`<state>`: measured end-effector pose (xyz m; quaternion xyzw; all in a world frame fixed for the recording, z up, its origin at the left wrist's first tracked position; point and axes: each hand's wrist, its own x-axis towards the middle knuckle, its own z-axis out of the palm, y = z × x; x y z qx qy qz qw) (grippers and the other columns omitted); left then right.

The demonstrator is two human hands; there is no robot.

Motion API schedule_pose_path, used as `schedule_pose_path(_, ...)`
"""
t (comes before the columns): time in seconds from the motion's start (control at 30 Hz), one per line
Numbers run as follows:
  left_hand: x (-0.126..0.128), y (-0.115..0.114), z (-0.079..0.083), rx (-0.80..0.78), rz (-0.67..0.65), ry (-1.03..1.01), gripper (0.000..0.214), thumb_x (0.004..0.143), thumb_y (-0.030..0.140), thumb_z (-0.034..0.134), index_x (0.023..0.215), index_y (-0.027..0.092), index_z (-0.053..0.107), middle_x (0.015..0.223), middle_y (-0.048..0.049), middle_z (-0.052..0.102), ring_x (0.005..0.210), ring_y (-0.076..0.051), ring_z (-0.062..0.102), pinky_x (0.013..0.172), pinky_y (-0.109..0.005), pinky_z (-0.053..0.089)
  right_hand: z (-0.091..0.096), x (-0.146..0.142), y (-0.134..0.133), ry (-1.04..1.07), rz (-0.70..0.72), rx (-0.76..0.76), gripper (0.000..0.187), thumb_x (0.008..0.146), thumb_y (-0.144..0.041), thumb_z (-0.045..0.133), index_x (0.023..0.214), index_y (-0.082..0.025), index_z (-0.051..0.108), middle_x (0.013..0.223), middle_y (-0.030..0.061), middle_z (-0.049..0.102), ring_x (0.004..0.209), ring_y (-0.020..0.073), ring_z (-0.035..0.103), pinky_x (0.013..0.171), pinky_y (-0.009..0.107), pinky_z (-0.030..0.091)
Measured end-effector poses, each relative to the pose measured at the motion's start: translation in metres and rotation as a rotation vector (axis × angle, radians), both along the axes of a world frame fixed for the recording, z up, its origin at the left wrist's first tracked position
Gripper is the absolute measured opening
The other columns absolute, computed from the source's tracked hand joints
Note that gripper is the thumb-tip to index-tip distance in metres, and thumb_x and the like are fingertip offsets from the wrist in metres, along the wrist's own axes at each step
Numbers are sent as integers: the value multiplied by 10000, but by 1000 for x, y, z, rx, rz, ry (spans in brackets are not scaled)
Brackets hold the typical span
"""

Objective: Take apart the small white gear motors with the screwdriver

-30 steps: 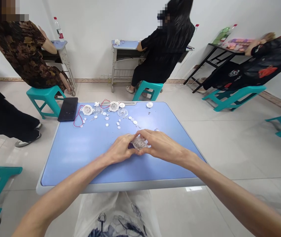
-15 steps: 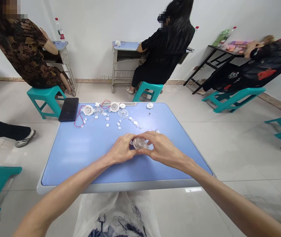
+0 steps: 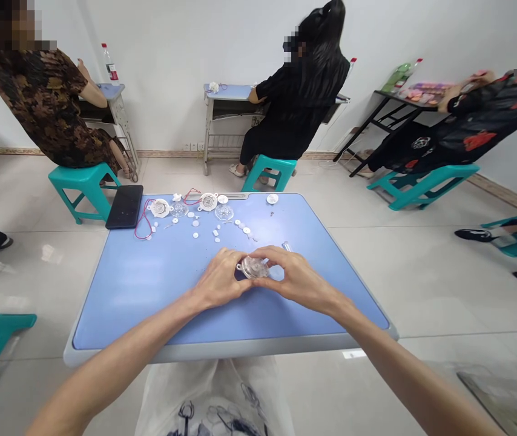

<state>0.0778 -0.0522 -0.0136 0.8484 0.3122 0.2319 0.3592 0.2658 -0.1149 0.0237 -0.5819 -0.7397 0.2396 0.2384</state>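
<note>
Between my two hands is a round, clear plastic case with a small loop at its left side. My left hand grips its left edge, fingers curled round it. My right hand pinches the right edge between thumb and fingers. The case is held just above the blue desk top; whether it touches the desk I cannot tell. Beyond my right fingers lies a small clear or metallic piece, partly hidden. Farther back are two white round casings, the left one and the right one, with red cords.
Several small white discs and clear covers lie across the desk's far half. A black tablet-like slab is at the far left corner, a white round part at the far right. People sit on green stools beyond.
Both hands stay round the clear case; the right fingers have opened slightly, showing more of it. The view has shifted a little. At the left, a walking person's leg has moved mostly out of view.
</note>
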Motion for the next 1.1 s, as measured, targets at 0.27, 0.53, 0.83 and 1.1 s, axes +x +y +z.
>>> schedule_pose_path(0.27,1,-1,2,-43,16,-20,384,766,334,787,1098,185,663,1008,-48,696,933,-222,571,828,-332,453,-8,0,1,84,-63,1,298,813,-312,716,1098,-254,648,1106,39,682,922,199,633,870,407,521)
schedule_pose_path(0.53,4,-2,4,-76,54,-2,409,795,314,758,1170,192,650,1057,-53,708,971,-233,587,859,-342,451,-10,-1,0,217,-79,25,361,812,-437,712,1116,-262,627,1113,43,683,969,210,652,889,417,568)
schedule_pose_path(0.83,4,-3,0,5,29,18,367,859,370,699,1169,179,648,1013,-62,689,953,-233,571,855,-343,444,-8,2,0,211,-84,24,373,806,-405,716,1121,-243,601,1144,62,676,965,218,659,871,418,575)
schedule_pose_path(1.1,5,-4,1,33,25,21,347,873,420,686,1117,178,638,959,-57,629,947,-231,559,847,-343,451,-3,5,2,241,-68,1,343,791,-315,676,1115,-230,606,1117,63,682,1026,227,651,925,437,564)
